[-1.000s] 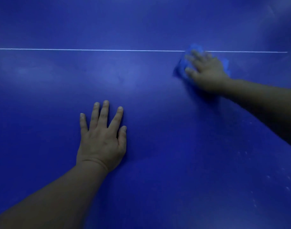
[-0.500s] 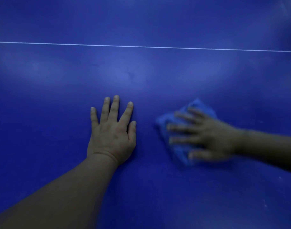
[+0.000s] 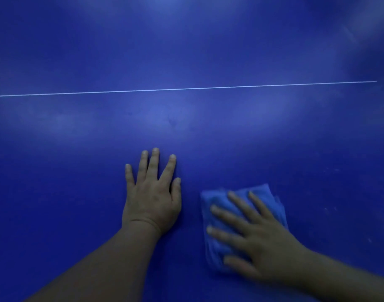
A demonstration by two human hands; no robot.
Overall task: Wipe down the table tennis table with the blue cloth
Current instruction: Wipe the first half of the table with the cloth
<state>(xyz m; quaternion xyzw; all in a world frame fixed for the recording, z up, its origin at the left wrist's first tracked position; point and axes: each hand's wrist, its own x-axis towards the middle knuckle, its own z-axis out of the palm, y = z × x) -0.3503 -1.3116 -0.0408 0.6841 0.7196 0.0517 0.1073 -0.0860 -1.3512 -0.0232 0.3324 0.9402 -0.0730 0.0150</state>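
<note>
The dark blue table tennis table (image 3: 186, 51) fills the whole view, with a thin white line (image 3: 186, 89) running across it. My right hand (image 3: 254, 236) lies flat with spread, straight fingers on the folded blue cloth (image 3: 219, 203), pressing it onto the table at the lower right. My left hand (image 3: 151, 197) rests palm down on the bare table just left of the cloth, fingers straight and spread, holding nothing.
Small pale specks (image 3: 330, 209) dot the table surface to the right of the cloth. A soft light reflection (image 3: 165, 114) shows on the surface below the white line.
My right hand has dragged the cloth from the white line down towards me, ending beside my left hand. My left hand has stayed planted on the table.
</note>
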